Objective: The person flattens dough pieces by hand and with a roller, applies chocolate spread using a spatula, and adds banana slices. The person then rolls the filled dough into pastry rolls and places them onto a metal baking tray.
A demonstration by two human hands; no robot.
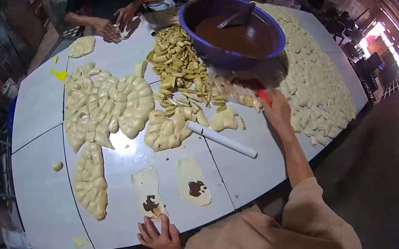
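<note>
My left hand [160, 237] rests at the table's near edge, fingers apart, their tips at the lower end of a flat dough strip [145, 181]. A dark brown sauce patch [150, 202] and a small pale piece lie on that strip. Just right of it is a second dough strip [193, 177] with a similar brown patch. My right hand [277, 107] is closed round a red tool [264, 97], partly blurred, beside pale dough pieces below the basin. A white rolling rod [222, 139] lies diagonally between my hands.
A purple basin [187, 38] of brown sauce, with a metal utensil [235, 16] in it, stands at the back. Cut banana pieces [174, 58] are heaped beside it. Shaped dough [113, 98] covers the left, more dough pieces [313, 76] the right. Across the table, another person's hands [115, 28] handle dough.
</note>
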